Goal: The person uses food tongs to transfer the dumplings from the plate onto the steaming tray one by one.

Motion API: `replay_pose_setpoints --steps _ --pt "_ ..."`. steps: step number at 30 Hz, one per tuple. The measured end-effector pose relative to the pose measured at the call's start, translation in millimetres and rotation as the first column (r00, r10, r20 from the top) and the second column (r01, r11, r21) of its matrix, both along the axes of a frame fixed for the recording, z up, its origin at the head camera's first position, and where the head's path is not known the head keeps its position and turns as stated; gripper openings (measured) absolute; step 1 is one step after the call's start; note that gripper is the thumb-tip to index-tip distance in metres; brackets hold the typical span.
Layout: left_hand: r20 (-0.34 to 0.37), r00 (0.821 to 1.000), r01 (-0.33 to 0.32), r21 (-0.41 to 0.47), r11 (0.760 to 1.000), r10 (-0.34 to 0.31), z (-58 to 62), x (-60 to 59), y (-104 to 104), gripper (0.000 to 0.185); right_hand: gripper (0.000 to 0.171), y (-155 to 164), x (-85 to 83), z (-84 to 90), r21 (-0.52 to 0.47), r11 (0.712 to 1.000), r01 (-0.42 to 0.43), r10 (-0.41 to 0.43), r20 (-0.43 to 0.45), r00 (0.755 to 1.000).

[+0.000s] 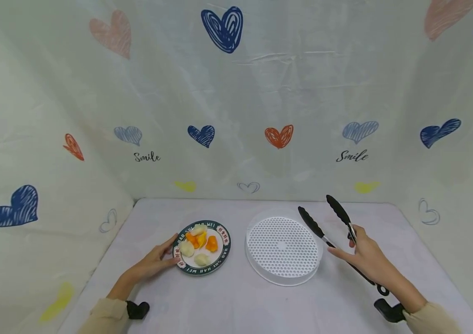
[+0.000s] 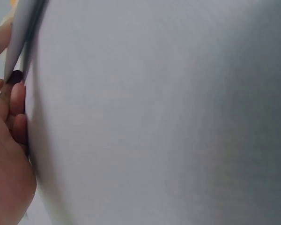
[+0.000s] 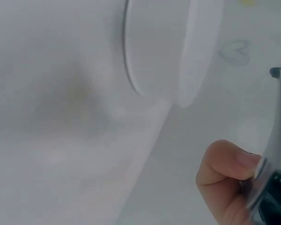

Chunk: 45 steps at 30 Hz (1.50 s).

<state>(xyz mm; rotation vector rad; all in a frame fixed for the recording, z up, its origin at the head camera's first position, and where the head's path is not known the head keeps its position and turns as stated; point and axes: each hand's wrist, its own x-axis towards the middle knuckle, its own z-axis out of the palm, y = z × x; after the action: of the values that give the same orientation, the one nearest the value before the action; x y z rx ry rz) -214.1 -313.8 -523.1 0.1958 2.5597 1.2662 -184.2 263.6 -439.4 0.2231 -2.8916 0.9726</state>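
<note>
At the left of the table in the head view, my left hand point(image 1: 152, 262) grips the near-left rim of a round plate point(image 1: 226, 241) with a dark green patterned border. In the left wrist view, fingertips point(image 2: 18, 98) reach under the plate's edge point(image 2: 21, 28). Several pale pieces point(image 1: 187, 248) and orange pieces point(image 1: 211, 244) lie on the plate. My right hand point(image 1: 367, 257) holds metal tongs with black tips point(image 1: 312, 223), their arms spread apart and pointing toward the back. The right wrist view shows the thumb point(image 3: 229, 159) against the tongs' metal arm point(image 3: 273, 150).
Between the plate and the tongs sits a white round basket with a perforated base point(image 1: 282, 246). A white cloth covers the table point(image 1: 228, 306). Behind it hangs a curtain point(image 1: 236, 171) printed with hearts. Black wrist mounts point(image 1: 138, 310) sit close over the table.
</note>
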Motion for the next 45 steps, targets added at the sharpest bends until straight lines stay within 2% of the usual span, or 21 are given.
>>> replay_pose_setpoints --steps 5,12,19,24,25,32,37,40,43,45 --pt "-0.016 1.000 0.000 0.041 0.999 0.001 1.5 -0.6 4 0.086 0.090 -24 -5.5 7.6 -0.021 0.998 -0.053 0.053 -0.020 0.998" --pt "-0.006 0.999 -0.043 0.088 0.995 0.043 3.9 1.7 7 0.086 0.097 -54 -12.0 14.3 -0.037 0.992 -0.119 0.119 -0.007 0.993" --pt "-0.011 0.998 -0.065 0.146 0.987 0.067 -2.1 3.2 4 0.084 0.105 -86 -15.3 17.5 -0.029 0.977 -0.211 0.212 0.020 0.977" --pt "-0.004 0.996 -0.089 0.210 0.974 0.092 -9.1 5.1 1 0.084 0.101 -112 -14.8 15.1 -0.055 0.966 -0.254 0.257 0.058 0.965" --pt "0.003 0.995 -0.096 0.225 0.970 0.098 -10.3 5.6 0 0.084 0.096 -117 -14.7 14.0 -0.060 0.964 -0.260 0.264 0.064 0.962" --pt "0.004 0.995 -0.101 0.246 0.964 0.103 -12.7 7.5 -1 0.082 0.088 -144 -11.4 9.0 -0.108 0.949 -0.296 0.304 0.067 0.950" --pt "0.007 0.993 -0.118 0.253 0.960 0.120 -10.3 7.8 0 0.083 0.067 -159 -9.0 8.2 -0.147 0.927 -0.345 0.358 0.070 0.931" --pt "0.006 0.992 -0.123 0.249 0.961 0.126 -9.1 7.1 1 0.083 0.067 -168 -6.9 8.6 -0.163 0.915 -0.369 0.385 0.081 0.919" --pt "0.002 0.992 -0.121 0.241 0.963 0.124 -9.2 6.4 1 0.083 0.079 -176 -4.4 7.9 -0.181 0.899 -0.400 0.420 0.094 0.902" --pt "0.001 0.992 -0.119 0.242 0.963 0.123 -9.7 5.9 0 0.083 0.076 -182 -2.7 6.4 -0.197 0.883 -0.425 0.449 0.095 0.888"
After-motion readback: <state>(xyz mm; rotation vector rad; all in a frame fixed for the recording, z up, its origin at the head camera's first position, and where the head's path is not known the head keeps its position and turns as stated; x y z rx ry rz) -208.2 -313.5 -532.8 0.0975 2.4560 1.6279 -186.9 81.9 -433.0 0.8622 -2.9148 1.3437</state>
